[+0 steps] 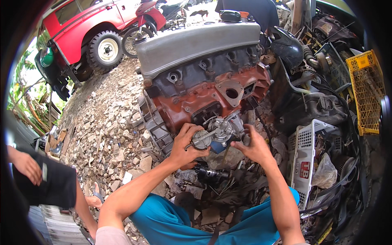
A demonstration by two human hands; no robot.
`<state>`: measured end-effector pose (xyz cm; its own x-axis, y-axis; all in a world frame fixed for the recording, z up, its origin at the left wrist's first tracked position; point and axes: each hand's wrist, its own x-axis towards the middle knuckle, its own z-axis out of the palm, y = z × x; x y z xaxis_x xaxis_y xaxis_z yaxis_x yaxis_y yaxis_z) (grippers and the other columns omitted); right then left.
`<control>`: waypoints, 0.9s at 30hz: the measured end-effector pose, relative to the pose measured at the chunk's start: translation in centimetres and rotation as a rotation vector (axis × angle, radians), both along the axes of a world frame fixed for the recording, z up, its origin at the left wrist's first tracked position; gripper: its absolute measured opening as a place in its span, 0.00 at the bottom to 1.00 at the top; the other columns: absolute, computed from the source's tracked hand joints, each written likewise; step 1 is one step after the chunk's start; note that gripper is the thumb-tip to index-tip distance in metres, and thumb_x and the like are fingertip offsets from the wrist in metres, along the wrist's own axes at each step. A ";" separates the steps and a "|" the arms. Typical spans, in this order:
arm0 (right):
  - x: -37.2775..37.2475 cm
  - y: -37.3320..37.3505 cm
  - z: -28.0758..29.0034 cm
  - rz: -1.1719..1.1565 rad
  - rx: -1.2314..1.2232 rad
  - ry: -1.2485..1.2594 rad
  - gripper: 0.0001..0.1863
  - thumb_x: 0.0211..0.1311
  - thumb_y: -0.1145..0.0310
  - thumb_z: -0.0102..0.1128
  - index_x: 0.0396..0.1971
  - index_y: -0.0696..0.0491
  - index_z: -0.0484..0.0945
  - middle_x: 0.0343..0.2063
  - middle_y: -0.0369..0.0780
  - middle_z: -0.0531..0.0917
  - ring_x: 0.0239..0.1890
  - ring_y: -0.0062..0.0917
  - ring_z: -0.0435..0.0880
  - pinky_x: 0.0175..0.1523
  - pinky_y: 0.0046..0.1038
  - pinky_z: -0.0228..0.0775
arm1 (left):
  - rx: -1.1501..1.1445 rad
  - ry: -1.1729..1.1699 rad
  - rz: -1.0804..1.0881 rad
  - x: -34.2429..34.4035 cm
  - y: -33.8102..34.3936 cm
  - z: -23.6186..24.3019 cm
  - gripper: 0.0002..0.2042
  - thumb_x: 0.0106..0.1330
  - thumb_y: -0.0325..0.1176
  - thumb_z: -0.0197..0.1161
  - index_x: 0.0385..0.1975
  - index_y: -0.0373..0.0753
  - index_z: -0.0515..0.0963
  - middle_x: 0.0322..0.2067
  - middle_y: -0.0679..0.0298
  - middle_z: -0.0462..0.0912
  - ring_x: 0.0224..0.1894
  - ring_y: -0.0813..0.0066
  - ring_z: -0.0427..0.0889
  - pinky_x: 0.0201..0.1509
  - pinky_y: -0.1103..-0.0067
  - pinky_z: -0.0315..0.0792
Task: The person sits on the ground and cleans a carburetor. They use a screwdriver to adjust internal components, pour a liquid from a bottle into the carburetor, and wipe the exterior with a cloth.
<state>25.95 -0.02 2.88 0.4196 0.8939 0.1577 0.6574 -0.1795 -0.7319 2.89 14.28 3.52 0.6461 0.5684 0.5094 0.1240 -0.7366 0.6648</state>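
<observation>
Between both hands is a silver cast-metal, pump-like part (pixel 223 131) with a round disc-shaped housing on its left side. It sits against the lower front of a red-brown engine block (pixel 175 112); whether it is fastened there I cannot tell. My left hand (pixel 188 143) wraps around the round housing, thumb on top. On the other side, my right hand (pixel 256 146) grips the part's right end, fingers curled behind it and partly hidden. The engine has a black cylinder head (pixel 192 79) and a long grey valve cover (pixel 200 45).
Stones and rubble (pixel 106 134) cover the ground. A black cylindrical part (pixel 214 172) lies below my hands. To the right stand a white crate (pixel 300 163), a yellow crate (pixel 365 94) and scrap parts. Another person's hand (pixel 27 166) is at left; a red vehicle (pixel 77 24) stands behind.
</observation>
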 end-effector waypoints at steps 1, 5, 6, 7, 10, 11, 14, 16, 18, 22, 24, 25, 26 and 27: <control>-0.3 0.6 -0.6 0.038 0.021 0.051 0.46 0.49 0.49 0.76 0.62 0.61 0.65 0.51 0.56 0.80 0.58 0.47 0.78 0.59 0.41 0.70 | -0.004 -0.004 -0.011 0.0 0.0 -0.1 0.30 0.39 0.32 0.80 0.47 0.37 0.77 0.43 0.60 0.75 0.46 0.64 0.78 0.51 0.74 0.72; -2.3 2.4 -1.7 0.105 0.089 0.186 0.46 0.47 0.52 0.79 0.62 0.59 0.66 0.53 0.53 0.81 0.59 0.43 0.78 0.62 0.38 0.68 | 0.014 0.000 0.017 0.1 0.0 -0.3 0.29 0.40 0.32 0.80 0.47 0.38 0.77 0.43 0.61 0.75 0.46 0.65 0.78 0.51 0.74 0.72; -2.6 2.6 -1.7 0.098 0.106 0.252 0.46 0.47 0.53 0.80 0.62 0.59 0.66 0.53 0.52 0.81 0.59 0.41 0.79 0.62 0.37 0.68 | 0.012 -0.003 0.018 0.1 0.0 -0.4 0.29 0.40 0.31 0.80 0.47 0.38 0.78 0.43 0.61 0.75 0.46 0.65 0.78 0.51 0.74 0.73; -2.8 2.8 -1.7 0.091 0.125 0.316 0.46 0.46 0.54 0.80 0.62 0.59 0.66 0.52 0.52 0.81 0.58 0.40 0.79 0.63 0.37 0.68 | 0.013 -0.009 0.020 0.2 0.0 -0.3 0.29 0.40 0.31 0.80 0.47 0.38 0.78 0.44 0.61 0.75 0.46 0.65 0.78 0.51 0.74 0.73; -2.7 3.4 -3.0 0.068 0.215 0.357 0.36 0.48 0.63 0.79 0.56 0.59 0.72 0.45 0.47 0.85 0.49 0.34 0.84 0.56 0.32 0.73 | -0.014 -0.026 0.021 0.3 -0.1 -0.1 0.29 0.41 0.30 0.79 0.47 0.38 0.78 0.44 0.61 0.75 0.46 0.66 0.78 0.50 0.74 0.73; -2.6 3.6 -3.3 0.063 0.214 0.386 0.33 0.48 0.66 0.78 0.54 0.60 0.74 0.43 0.47 0.86 0.47 0.33 0.85 0.54 0.31 0.74 | -0.025 -0.025 0.011 0.2 -0.1 0.0 0.29 0.41 0.30 0.79 0.47 0.39 0.78 0.44 0.61 0.75 0.46 0.66 0.78 0.50 0.74 0.73; -2.5 4.0 -4.2 0.024 0.271 0.341 0.25 0.50 0.75 0.71 0.50 0.61 0.77 0.39 0.45 0.87 0.42 0.28 0.86 0.49 0.28 0.75 | -0.045 -0.014 -0.003 0.1 0.0 0.1 0.29 0.41 0.30 0.79 0.48 0.39 0.77 0.44 0.62 0.75 0.46 0.67 0.78 0.49 0.74 0.74; -2.5 4.2 -4.0 0.030 0.313 0.284 0.24 0.51 0.76 0.70 0.50 0.62 0.77 0.38 0.43 0.87 0.41 0.24 0.86 0.48 0.26 0.75 | -0.050 0.003 0.012 0.2 0.1 0.0 0.29 0.41 0.31 0.79 0.48 0.39 0.77 0.44 0.61 0.75 0.46 0.67 0.79 0.49 0.74 0.74; -2.9 3.9 -3.0 0.030 0.237 0.296 0.25 0.53 0.80 0.67 0.53 0.64 0.75 0.43 0.42 0.85 0.45 0.22 0.83 0.51 0.26 0.73 | -0.040 0.000 0.026 0.0 0.1 0.0 0.29 0.41 0.31 0.79 0.48 0.39 0.77 0.44 0.61 0.75 0.46 0.67 0.79 0.49 0.74 0.74; -2.6 3.8 -2.8 0.048 0.229 0.362 0.24 0.55 0.82 0.64 0.54 0.63 0.72 0.44 0.40 0.83 0.45 0.19 0.81 0.50 0.24 0.72 | -0.071 -0.023 0.025 0.4 0.0 0.3 0.29 0.41 0.32 0.79 0.48 0.39 0.77 0.43 0.61 0.76 0.45 0.66 0.79 0.48 0.74 0.74; -2.1 3.9 -3.3 0.067 0.253 0.387 0.25 0.57 0.82 0.63 0.55 0.61 0.70 0.43 0.39 0.83 0.44 0.18 0.81 0.49 0.23 0.73 | -0.086 -0.034 0.031 0.7 -0.2 0.7 0.29 0.41 0.32 0.79 0.48 0.39 0.77 0.43 0.61 0.76 0.45 0.66 0.79 0.48 0.74 0.74; -2.0 4.0 -3.3 0.055 0.263 0.388 0.25 0.56 0.82 0.64 0.55 0.62 0.72 0.42 0.39 0.83 0.43 0.19 0.82 0.48 0.23 0.74 | -0.095 -0.039 0.036 0.8 -0.3 0.8 0.29 0.41 0.33 0.79 0.48 0.39 0.77 0.42 0.61 0.76 0.45 0.65 0.79 0.48 0.74 0.73; -2.0 4.0 -3.3 0.042 0.272 0.388 0.25 0.55 0.81 0.66 0.54 0.62 0.73 0.41 0.40 0.84 0.42 0.19 0.83 0.47 0.23 0.74 | -0.089 -0.036 0.034 0.8 -0.3 0.9 0.29 0.41 0.32 0.79 0.48 0.38 0.77 0.42 0.61 0.76 0.45 0.65 0.79 0.48 0.74 0.73; -2.0 4.1 -3.2 0.030 0.281 0.389 0.25 0.54 0.80 0.67 0.54 0.62 0.74 0.41 0.40 0.85 0.41 0.20 0.84 0.46 0.24 0.75 | -0.083 -0.033 0.033 0.8 -0.2 0.9 0.29 0.41 0.32 0.79 0.48 0.38 0.77 0.42 0.61 0.76 0.45 0.65 0.79 0.48 0.74 0.73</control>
<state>23.96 4.06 -0.37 0.4702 0.8517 0.2315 0.3272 0.0754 -0.9419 3.72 14.10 4.42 0.6097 0.6306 0.4803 0.1244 -0.6745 0.7277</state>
